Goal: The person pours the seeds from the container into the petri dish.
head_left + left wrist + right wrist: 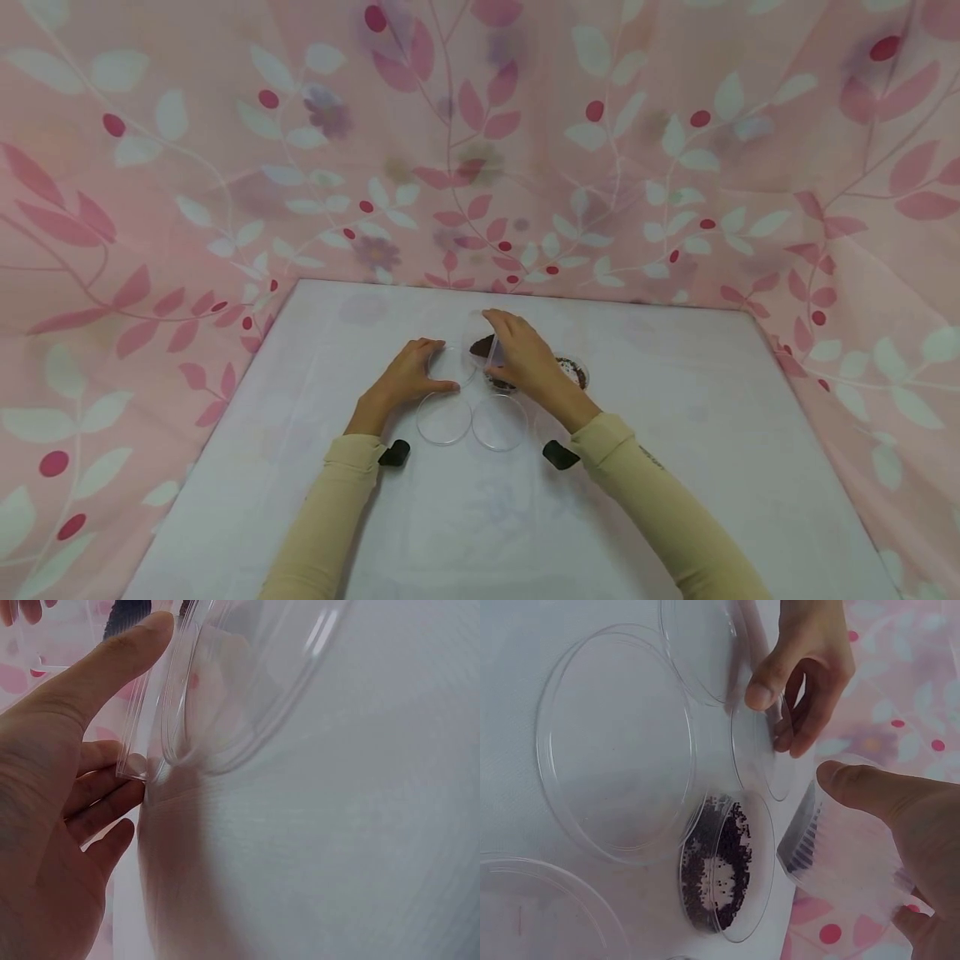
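Observation:
My left hand [405, 373] grips a clear petri dish [754, 754] by its rim, thumb on the near side and fingers on the far side; the dish looks bare inside. With the right hand [528, 358] I hold a see-through plastic container [847, 859], tilted, with dark granules [482, 346] gathered in it. Just under the container stands a petri dish [718, 881] with dark granules scattered round a paler middle. Part of that dish is hidden by the right hand in the head view.
Two more clear petri dishes [444, 418] [500, 422] lie nearer my body. Behind the right wrist is another dish with dark bits [573, 372]. A white cloth covers the table [480, 525], and a pink floral curtain [480, 150] hangs behind it.

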`<control>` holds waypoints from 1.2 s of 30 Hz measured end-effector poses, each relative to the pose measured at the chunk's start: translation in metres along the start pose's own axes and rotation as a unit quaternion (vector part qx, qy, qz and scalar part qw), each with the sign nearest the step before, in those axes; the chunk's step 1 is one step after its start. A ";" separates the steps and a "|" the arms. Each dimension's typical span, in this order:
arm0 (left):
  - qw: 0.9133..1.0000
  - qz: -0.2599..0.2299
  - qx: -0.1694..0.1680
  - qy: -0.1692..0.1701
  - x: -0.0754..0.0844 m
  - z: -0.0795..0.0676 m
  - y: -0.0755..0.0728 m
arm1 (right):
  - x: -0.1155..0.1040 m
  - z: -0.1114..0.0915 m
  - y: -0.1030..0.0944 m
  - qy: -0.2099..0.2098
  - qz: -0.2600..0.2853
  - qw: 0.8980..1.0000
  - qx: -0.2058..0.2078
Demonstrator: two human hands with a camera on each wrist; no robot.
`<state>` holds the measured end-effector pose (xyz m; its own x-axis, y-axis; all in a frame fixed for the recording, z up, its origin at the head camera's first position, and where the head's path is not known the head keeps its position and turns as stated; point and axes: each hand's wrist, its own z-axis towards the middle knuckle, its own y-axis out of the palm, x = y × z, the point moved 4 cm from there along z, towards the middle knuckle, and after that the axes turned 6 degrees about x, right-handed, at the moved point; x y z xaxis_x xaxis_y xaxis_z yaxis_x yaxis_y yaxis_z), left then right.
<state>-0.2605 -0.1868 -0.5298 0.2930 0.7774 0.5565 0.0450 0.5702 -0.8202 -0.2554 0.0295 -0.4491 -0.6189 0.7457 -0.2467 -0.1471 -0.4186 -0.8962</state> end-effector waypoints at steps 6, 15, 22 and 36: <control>1.000 -0.002 -0.002 -0.005 0.000 0.000 0.001 | -0.005 0.002 0.004 -0.024 -0.033 0.999 -0.009; 1.000 -0.001 -0.003 -0.006 -0.001 0.000 0.001 | -0.015 0.004 0.005 -0.059 -0.078 0.995 -0.016; 1.000 0.003 -0.003 -0.005 -0.002 0.001 0.002 | -0.018 0.005 0.006 -0.088 -0.099 0.991 -0.006; 1.000 0.004 -0.003 -0.008 -0.003 0.001 0.001 | -0.023 0.007 0.010 -0.121 -0.133 0.984 -0.002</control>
<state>-0.2623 -0.1882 -0.5323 0.2787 0.7860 0.5518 0.0484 0.5624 -0.8255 -0.2480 0.0041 -0.4500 -0.7246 0.6830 0.0915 -0.3261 -0.2229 -0.9187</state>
